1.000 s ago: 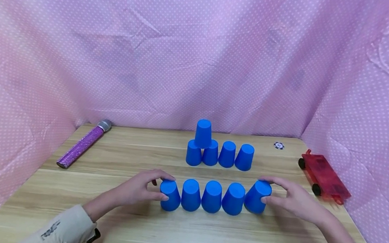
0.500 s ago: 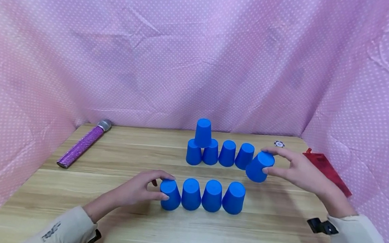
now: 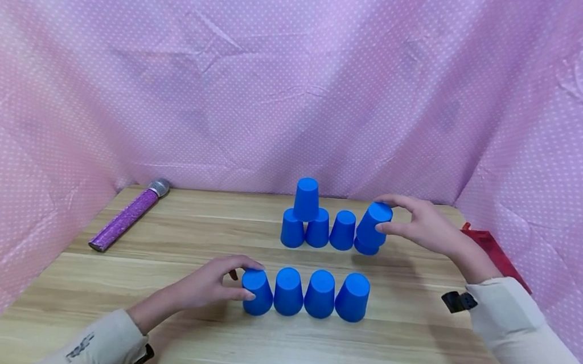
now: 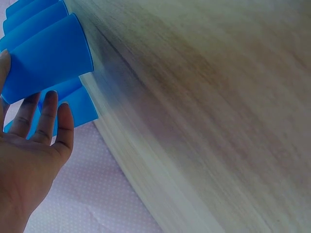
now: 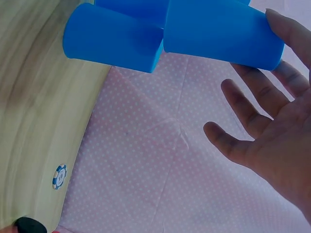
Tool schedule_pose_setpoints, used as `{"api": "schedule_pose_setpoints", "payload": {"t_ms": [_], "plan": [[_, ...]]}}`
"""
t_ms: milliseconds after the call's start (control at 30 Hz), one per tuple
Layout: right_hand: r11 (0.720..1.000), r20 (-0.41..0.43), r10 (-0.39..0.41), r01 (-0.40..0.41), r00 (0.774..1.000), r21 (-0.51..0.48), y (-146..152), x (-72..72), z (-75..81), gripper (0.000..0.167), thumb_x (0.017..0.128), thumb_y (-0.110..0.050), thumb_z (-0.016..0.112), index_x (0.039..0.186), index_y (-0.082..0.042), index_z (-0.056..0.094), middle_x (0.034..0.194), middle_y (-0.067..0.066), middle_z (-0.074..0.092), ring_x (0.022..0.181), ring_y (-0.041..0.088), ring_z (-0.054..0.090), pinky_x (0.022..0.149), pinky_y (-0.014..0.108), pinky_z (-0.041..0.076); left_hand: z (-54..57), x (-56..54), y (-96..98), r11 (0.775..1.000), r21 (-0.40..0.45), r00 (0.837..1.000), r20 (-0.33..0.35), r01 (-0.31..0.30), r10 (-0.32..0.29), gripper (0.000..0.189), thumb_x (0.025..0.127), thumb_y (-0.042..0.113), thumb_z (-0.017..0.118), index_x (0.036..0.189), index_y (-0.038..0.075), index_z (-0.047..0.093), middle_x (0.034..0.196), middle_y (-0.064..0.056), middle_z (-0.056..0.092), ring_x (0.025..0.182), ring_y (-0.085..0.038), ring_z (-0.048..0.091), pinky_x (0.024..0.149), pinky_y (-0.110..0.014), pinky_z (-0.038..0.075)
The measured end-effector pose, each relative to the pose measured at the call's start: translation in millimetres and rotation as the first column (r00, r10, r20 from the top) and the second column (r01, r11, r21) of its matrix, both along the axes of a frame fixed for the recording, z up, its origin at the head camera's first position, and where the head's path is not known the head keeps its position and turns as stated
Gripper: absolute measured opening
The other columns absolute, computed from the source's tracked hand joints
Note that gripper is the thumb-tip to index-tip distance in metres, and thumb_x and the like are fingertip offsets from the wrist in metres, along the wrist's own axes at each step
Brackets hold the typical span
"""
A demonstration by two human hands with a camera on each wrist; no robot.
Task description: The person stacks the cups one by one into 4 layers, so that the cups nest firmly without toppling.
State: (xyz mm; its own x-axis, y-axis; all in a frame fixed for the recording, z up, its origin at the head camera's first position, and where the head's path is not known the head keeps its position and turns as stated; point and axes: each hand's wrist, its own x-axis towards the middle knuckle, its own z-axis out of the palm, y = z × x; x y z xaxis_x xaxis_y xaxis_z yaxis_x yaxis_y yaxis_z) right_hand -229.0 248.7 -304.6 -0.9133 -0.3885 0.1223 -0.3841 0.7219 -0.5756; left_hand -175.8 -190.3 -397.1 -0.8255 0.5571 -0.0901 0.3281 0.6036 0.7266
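My right hand (image 3: 424,227) pinches an upside-down blue cup (image 3: 370,225) between thumb and fingers. It is raised over the rightmost cup (image 3: 367,248) of the back row, overlapping it in the head view. In the right wrist view, the held cup (image 5: 223,34) has its wide rim right at the base of the standing cup (image 5: 112,39). At the front, my left hand (image 3: 206,281) grips the leftmost cup (image 3: 258,295) of a row of several upside-down blue cups. One more cup (image 3: 307,199) sits across the two leftmost back-row cups (image 3: 293,230).
On the wooden table (image 3: 237,346), a purple glittery microphone (image 3: 126,217) lies at the left. A red toy vehicle (image 3: 496,255) is at the right, partly behind the right forearm. A poker chip (image 5: 59,176) lies near the back edge. Pink dotted cloth (image 3: 298,91) surrounds the table.
My right hand has lifted the rightmost front-row cup and carried it back, then up and left over the rightmost back-row cup. My left hand has stayed on its cup.
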Motion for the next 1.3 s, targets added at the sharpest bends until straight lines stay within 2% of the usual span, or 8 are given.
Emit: {"api": "schedule_pose_setpoints", "payload": {"t_ms": [267,500,633,800,1300], "plan": [[1.000,0.042,0.001,0.000,0.999,-0.025,-8.1,-20.5,4.2,0.060,0.094,-0.036,0.070,0.144,-0.011,0.050,0.144,0.021,0.055,0.136,0.047,0.046,0.103,0.070,0.041,-0.3,0.4,0.0,1.000,0.008,1.000,0.004,0.001,-0.001,0.049,0.089,0.046,0.073,0.134,0.034,0.058,0.132,0.011,0.062,0.118,-0.017,0.056,0.093,-0.041,0.052],[0.999,0.074,-0.009,0.011,0.997,-0.039,-14.1,-31.7,6.0,0.060,0.094,-0.038,0.069,0.146,-0.014,0.049,0.146,0.020,0.053,0.136,0.050,0.046,0.102,0.070,0.042,-0.2,0.6,0.4,1.000,0.009,1.000,0.004,0.004,-0.004,0.049,0.089,0.046,0.073,0.135,0.033,0.058,0.132,0.011,0.061,0.117,-0.017,0.056,0.092,-0.042,0.052],[0.999,0.075,-0.009,0.012,0.997,-0.040,-14.8,-37.7,5.2,0.060,0.095,-0.036,0.069,0.145,-0.011,0.048,0.143,0.023,0.054,0.135,0.051,0.047,0.101,0.069,0.043,-0.9,1.0,0.5,1.000,0.004,1.000,0.001,0.000,0.000,0.049,0.089,0.046,0.073,0.134,0.034,0.058,0.132,0.011,0.061,0.116,-0.017,0.057,0.091,-0.039,0.052],[0.999,0.074,-0.017,0.020,0.997,-0.038,-14.0,-43.1,4.0,0.060,0.095,-0.034,0.069,0.146,-0.010,0.048,0.142,0.025,0.053,0.134,0.052,0.047,0.101,0.068,0.045,-0.7,1.4,0.8,1.000,0.001,1.000,-0.007,0.001,-0.001,0.050,0.089,0.046,0.072,0.135,0.034,0.057,0.133,0.011,0.061,0.113,-0.016,0.057,0.090,-0.036,0.052],[0.999,0.081,-0.041,0.043,0.996,-0.025,-16.0,-51.4,-0.2,0.062,0.094,-0.041,0.068,0.146,-0.014,0.048,0.144,0.022,0.053,0.135,0.049,0.046,0.102,0.070,0.043,-0.6,2.3,1.1,1.000,-0.006,1.000,-0.005,-0.008,0.008,0.050,0.089,0.046,0.073,0.136,0.033,0.057,0.134,0.010,0.061,0.112,-0.017,0.057,0.089,-0.036,0.052]]}}
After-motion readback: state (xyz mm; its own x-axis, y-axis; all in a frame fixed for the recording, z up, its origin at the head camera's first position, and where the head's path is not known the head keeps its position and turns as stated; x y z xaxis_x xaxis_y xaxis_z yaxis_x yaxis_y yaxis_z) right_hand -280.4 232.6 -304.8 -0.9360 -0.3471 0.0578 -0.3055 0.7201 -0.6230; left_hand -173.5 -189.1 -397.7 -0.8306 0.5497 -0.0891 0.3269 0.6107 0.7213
